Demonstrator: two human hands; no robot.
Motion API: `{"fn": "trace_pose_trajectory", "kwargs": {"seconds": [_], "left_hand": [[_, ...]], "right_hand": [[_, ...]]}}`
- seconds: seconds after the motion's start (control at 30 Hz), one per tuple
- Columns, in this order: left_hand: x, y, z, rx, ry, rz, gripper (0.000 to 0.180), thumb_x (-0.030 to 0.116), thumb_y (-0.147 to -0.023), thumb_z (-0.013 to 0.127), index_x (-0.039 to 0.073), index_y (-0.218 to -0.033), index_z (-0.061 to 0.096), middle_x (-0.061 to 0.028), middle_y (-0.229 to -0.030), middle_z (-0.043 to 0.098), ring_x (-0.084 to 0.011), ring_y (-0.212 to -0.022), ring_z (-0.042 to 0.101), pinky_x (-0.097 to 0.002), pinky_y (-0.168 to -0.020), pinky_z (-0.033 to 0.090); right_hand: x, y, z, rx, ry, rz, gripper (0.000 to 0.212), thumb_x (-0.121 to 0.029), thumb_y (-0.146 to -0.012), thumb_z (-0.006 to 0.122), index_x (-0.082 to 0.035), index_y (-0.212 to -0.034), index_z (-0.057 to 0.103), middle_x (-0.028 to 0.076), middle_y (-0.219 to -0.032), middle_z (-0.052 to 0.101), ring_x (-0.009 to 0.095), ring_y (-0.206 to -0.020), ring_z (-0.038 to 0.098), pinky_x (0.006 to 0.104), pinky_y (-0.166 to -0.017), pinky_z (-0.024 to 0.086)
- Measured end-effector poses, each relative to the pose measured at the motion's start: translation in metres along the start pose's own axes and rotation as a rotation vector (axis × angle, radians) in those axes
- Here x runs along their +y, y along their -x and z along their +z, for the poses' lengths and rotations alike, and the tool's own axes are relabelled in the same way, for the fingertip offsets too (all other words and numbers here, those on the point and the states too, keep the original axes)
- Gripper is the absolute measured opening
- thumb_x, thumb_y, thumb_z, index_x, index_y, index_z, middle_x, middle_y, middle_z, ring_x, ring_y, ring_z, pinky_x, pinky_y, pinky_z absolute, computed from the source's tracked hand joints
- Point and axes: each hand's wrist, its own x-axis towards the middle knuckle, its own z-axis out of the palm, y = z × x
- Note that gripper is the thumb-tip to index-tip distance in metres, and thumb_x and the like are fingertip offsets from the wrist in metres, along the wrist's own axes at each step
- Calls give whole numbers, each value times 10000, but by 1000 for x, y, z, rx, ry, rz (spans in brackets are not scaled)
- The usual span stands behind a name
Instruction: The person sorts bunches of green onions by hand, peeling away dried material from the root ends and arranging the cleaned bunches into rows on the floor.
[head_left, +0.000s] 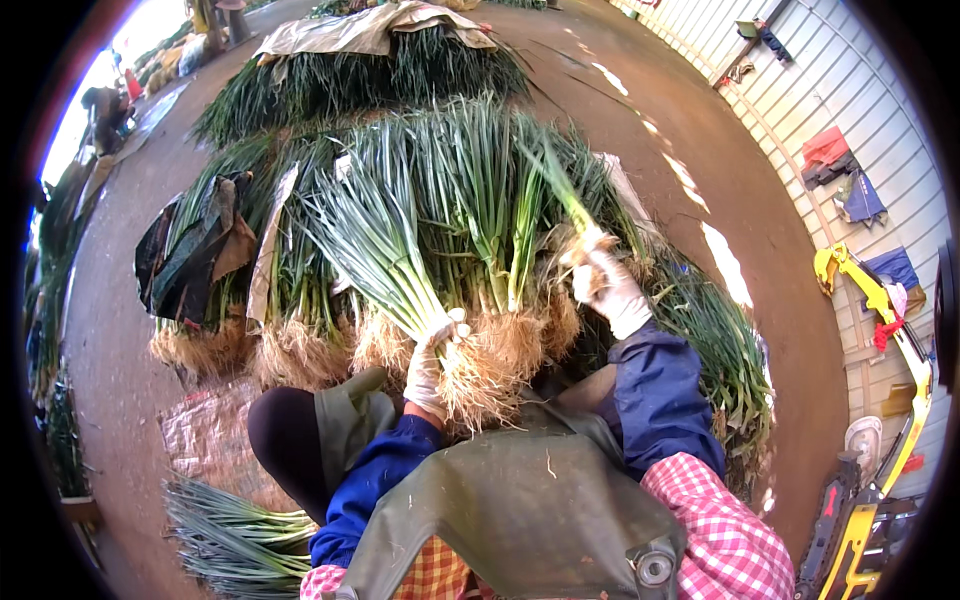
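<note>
Gloved left hand (427, 378) grasping a sheaf of green onions (390, 275) just above its roots; gloved right hand (615, 295) holding a smaller bunch (565, 190). Behind, a pale sheet (365, 30) partly covers a dark-green onion stack (350, 85).

Pale gloves (625, 303), blue oversleeves (662, 395) and pink-and-white checked sleeves (722, 530) show with an olive apron (530, 490).

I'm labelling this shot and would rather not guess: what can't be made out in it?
All in the head view:
- Left hand: palm hidden by the leafy green bundle it grips.
- Right hand: blurred, so exact finger placement on its small bunch is unclear.
- Far pile: top hidden under a pale cover.
- Yellow metal frame: lower end cut off by the bottom edge.
- Dark shape at upper left: too small to identify.
</note>
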Motion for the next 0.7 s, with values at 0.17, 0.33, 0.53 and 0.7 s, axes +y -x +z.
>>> {"fn": "trace_pose_trajectory", "kwargs": {"seconds": [0.17,0.33,0.53,0.7], "left_hand": [[-2,5,5,-23,-55,-6,272,114,-839,629,-42,-1061,610,-101,-926,670,-187,-813,641,-288,-743,545],[-6,6,0,2,-141,-82,214,134,-828,639,-19,-978,647,-97,-874,673,-192,-811,634,-304,-761,528],[-15,5,-6,-5,-455,-76,203,125,-807,636,-35,-925,674,-41,-721,621,-103,-601,535,-209,-540,416],[-12,1,-14,6,-497,-61,182,145,-800,655,-17,-880,681,-28,-704,615,-93,-558,524,-209,-507,412]], "right_hand": [[19,0,17,468,938,175,202,-225,-894,609,-36,-958,637,41,-707,617,85,-525,537,215,-471,421],[63,-10,86,197,1372,434,256,-297,-853,633,-55,-934,657,68,-819,680,155,-638,608,301,-596,501],[144,-25,23,-231,2160,160,278,-227,-773,526,-20,-912,650,203,-841,650,360,-756,632,424,-681,505],[91,-19,58,69,1366,588,403,-383,-791,653,-39,-1002,653,131,-899,668,192,-806,624,318,-716,505]]}}
